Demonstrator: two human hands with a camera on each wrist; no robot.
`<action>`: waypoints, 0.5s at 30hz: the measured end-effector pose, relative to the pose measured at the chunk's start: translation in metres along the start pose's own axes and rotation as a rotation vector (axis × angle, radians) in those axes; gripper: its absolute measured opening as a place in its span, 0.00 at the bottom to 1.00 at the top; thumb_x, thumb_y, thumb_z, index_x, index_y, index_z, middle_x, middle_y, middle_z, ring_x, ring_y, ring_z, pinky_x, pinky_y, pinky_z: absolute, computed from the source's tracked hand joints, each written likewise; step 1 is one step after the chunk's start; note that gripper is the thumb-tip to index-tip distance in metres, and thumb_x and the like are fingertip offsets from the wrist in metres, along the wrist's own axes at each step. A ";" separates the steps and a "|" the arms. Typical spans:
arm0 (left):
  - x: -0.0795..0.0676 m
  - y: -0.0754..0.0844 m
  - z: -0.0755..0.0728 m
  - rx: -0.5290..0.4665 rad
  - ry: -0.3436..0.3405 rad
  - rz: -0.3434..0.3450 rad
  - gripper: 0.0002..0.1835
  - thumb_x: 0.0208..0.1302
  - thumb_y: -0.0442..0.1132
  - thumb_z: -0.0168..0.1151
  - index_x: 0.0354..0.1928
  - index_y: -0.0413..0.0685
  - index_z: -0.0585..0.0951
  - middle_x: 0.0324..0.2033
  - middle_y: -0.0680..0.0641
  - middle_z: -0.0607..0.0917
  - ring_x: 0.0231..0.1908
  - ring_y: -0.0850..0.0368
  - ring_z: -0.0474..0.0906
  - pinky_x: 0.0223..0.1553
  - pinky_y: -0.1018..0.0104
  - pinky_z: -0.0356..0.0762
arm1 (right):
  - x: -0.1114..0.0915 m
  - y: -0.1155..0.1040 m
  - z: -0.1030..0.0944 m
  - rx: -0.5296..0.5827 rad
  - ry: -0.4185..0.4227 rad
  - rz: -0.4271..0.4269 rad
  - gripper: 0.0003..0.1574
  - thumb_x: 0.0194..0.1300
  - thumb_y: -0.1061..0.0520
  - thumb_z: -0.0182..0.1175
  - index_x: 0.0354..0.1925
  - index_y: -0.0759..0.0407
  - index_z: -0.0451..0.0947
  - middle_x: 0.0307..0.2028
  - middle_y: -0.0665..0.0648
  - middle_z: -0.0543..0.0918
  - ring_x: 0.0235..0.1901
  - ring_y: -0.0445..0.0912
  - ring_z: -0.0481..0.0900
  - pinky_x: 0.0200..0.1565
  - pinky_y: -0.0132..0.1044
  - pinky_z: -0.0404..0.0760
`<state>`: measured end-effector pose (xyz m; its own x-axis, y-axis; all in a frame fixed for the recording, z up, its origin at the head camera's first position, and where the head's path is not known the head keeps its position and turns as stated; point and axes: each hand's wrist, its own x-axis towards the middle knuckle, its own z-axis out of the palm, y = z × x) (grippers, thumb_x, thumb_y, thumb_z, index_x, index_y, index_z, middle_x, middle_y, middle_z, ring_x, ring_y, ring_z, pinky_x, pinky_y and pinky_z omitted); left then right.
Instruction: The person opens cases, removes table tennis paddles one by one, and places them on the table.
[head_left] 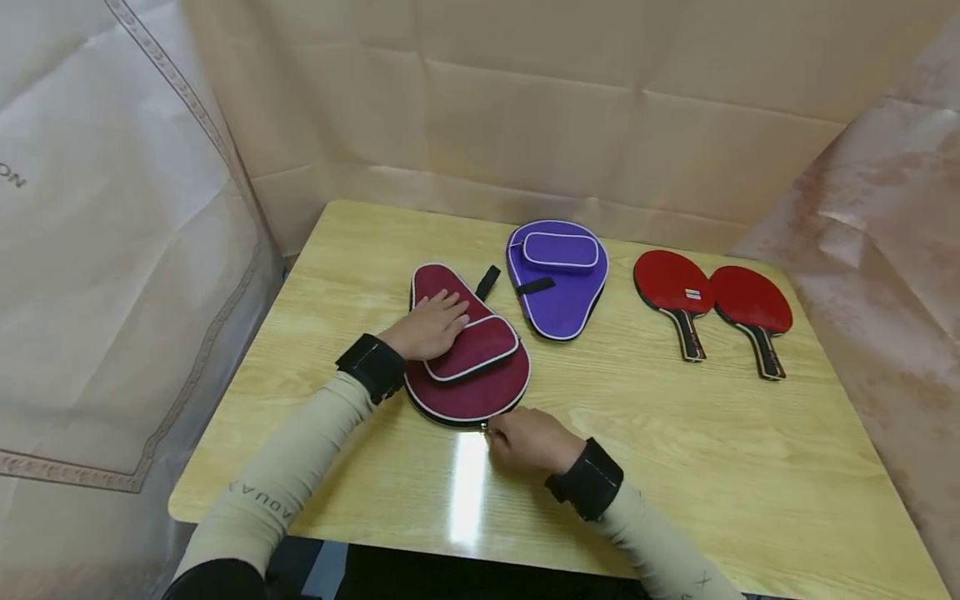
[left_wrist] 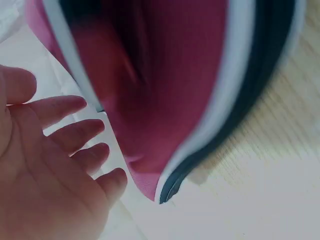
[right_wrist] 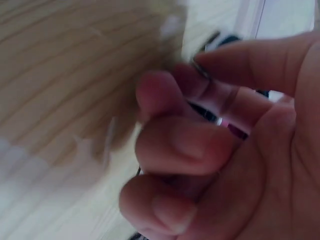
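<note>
A maroon table tennis paddle case [head_left: 476, 402] with white piping and a front pocket lies on the table, its wide end toward me. My left hand [head_left: 429, 325] rests on its upper part with fingers extended; the left wrist view shows that hand [left_wrist: 55, 155] beside the maroon fabric [left_wrist: 172, 75] and dark zipper edge. At the wide end, my right hand [head_left: 532, 439] pinches the zipper pull [head_left: 483, 427]. Up close in the right wrist view, thumb and index finger meet on a thin metal bit of the pull [right_wrist: 201, 69], the other fingers curled.
A purple paddle case [head_left: 558, 292] lies behind and right of the maroon one. Two red table tennis paddles [head_left: 671, 282] [head_left: 752, 297] lie farther right, blades touching or nearly so, handles toward me. The wooden table [head_left: 675, 433] backs onto a beige cloth [head_left: 525, 108].
</note>
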<state>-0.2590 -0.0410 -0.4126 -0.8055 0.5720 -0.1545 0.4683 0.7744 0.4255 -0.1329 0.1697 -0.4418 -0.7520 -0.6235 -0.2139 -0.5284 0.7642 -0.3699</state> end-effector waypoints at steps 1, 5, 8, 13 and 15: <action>0.000 -0.002 0.001 0.012 0.000 0.006 0.29 0.80 0.46 0.35 0.74 0.37 0.61 0.74 0.34 0.58 0.76 0.37 0.44 0.75 0.42 0.42 | -0.005 0.004 -0.001 0.002 -0.015 -0.001 0.14 0.69 0.61 0.54 0.25 0.52 0.73 0.20 0.46 0.72 0.22 0.40 0.70 0.25 0.36 0.71; 0.003 -0.009 0.006 0.085 0.009 0.038 0.28 0.79 0.45 0.38 0.73 0.37 0.63 0.73 0.33 0.60 0.75 0.36 0.47 0.74 0.40 0.45 | -0.023 0.023 -0.005 0.022 -0.050 0.017 0.15 0.70 0.60 0.54 0.25 0.50 0.72 0.19 0.45 0.69 0.21 0.40 0.68 0.25 0.36 0.70; 0.004 -0.010 0.006 0.123 0.007 0.042 0.27 0.79 0.45 0.38 0.73 0.38 0.64 0.73 0.33 0.61 0.75 0.36 0.47 0.74 0.40 0.45 | -0.033 0.037 -0.011 0.040 -0.049 0.053 0.16 0.69 0.61 0.54 0.23 0.50 0.70 0.18 0.44 0.66 0.21 0.39 0.65 0.24 0.34 0.66; 0.006 -0.005 0.006 0.143 0.003 0.034 0.27 0.79 0.46 0.39 0.73 0.39 0.65 0.73 0.34 0.61 0.76 0.37 0.48 0.74 0.40 0.45 | -0.046 0.057 -0.021 0.046 -0.020 0.153 0.17 0.67 0.63 0.55 0.21 0.50 0.70 0.18 0.45 0.65 0.19 0.39 0.64 0.22 0.33 0.62; 0.007 -0.004 0.007 0.152 0.002 0.034 0.27 0.79 0.46 0.40 0.73 0.39 0.65 0.73 0.34 0.61 0.75 0.37 0.48 0.74 0.41 0.45 | -0.050 0.063 -0.022 0.041 -0.008 0.185 0.16 0.66 0.63 0.56 0.22 0.50 0.70 0.18 0.45 0.66 0.19 0.40 0.64 0.21 0.32 0.62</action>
<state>-0.2640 -0.0380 -0.4217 -0.7889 0.5981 -0.1408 0.5446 0.7867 0.2907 -0.1379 0.2526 -0.4344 -0.8315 -0.4745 -0.2890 -0.3649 0.8587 -0.3600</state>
